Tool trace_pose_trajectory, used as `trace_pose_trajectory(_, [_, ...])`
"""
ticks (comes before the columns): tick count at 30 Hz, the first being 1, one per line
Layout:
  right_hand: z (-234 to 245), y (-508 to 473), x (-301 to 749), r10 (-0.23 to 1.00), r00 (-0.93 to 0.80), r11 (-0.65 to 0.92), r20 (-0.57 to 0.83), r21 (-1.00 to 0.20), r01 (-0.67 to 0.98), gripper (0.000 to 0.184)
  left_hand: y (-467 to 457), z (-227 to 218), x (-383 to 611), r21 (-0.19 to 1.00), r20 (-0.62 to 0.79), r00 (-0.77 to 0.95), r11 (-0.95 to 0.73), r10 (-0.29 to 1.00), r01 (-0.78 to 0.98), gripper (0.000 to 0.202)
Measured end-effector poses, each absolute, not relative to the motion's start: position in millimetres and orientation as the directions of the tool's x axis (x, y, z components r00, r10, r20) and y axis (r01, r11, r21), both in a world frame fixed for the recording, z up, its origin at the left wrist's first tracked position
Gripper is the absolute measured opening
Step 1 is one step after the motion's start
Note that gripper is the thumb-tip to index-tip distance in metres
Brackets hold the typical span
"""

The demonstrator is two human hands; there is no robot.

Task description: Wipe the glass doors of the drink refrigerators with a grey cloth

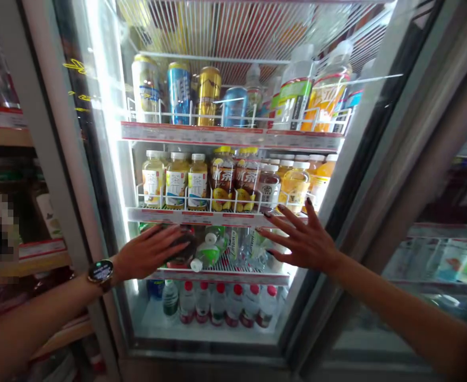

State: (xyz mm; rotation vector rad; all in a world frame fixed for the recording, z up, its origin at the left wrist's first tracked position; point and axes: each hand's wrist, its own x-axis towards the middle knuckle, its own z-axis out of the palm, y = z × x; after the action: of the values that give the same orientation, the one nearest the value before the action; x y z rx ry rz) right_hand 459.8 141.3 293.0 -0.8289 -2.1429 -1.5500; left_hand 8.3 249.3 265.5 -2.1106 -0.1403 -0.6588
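My left hand (148,250), with a watch (101,271) on its wrist, stretches its fingers flat in front of the lower wire shelf. Behind its fingertips are a dark bottle, partly hidden, and a clear bottle (206,255) lying on its side with a green label. My right hand (307,240) spreads its fingers wide before the right part of the drinks fridge, close to a yellow drink bottle (295,185) in the view. Neither hand holds anything. Whether the fingers touch glass I cannot tell.
Cans such as a gold one (208,95) and large bottles stand on the upper shelf. Several tea bottles (175,180) fill the middle row, behind a wire rail. Red-capped bottles (219,303) line the bottom. At left are wooden shelves (46,260); a metal door frame (380,175) slants at right.
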Motion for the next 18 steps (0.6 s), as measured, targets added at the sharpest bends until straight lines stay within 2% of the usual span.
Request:
trace_pose_trajectory(2, [293,141,460,0.248,-0.755,0.223,0.607,0.723,0.654,0.082,246,221,2,-0.772,0.288,0.938,-0.626,-0.193,0.108,0.058])
trace_pose_trajectory(4, [293,141,461,0.265,-0.751,0.23,0.605,0.717,0.658,0.083,244,201,-3,-0.758,0.097,0.954,-0.642,-0.282,-0.113,0.063])
trace_pose_trajectory(6, [293,141,461,0.272,-0.747,0.237,0.606,0.71,0.663,0.083,244,212,-3,-0.737,0.015,0.943,-0.641,-0.334,-0.215,0.069])
trace_pose_trajectory(8, [293,141,462,0.266,-0.748,0.237,0.607,0.711,0.662,0.083,244,252,3,-0.759,0.006,0.953,-0.622,-0.302,-0.193,0.069])
trace_pose_trajectory(10, [292,141,462,0.276,-0.746,0.234,0.607,0.71,0.664,0.084,244,310,16,-0.8,0.084,0.966,-0.595,-0.243,-0.08,0.064])
trace_pose_trajectory(11, [292,141,462,0.287,-0.742,0.232,0.605,0.708,0.667,0.083,244,339,24,-0.809,0.181,0.962,-0.587,-0.204,0.028,0.064])
trace_pose_trajectory(14, [293,140,461,0.294,-0.739,0.224,0.606,0.708,0.67,0.083,243,404,51,-0.7,0.595,0.791,-0.574,-0.141,0.424,0.067])
trace_pose_trajectory(16, [293,140,460,0.269,-0.748,0.218,0.607,0.718,0.661,0.083,241,415,67,-0.608,0.736,0.662,-0.57,-0.142,0.552,0.069])
trace_pose_trajectory(18, [294,141,460,0.258,-0.752,0.214,0.607,0.723,0.657,0.084,239,398,79,-0.611,0.728,0.668,-0.584,-0.152,0.533,0.071])
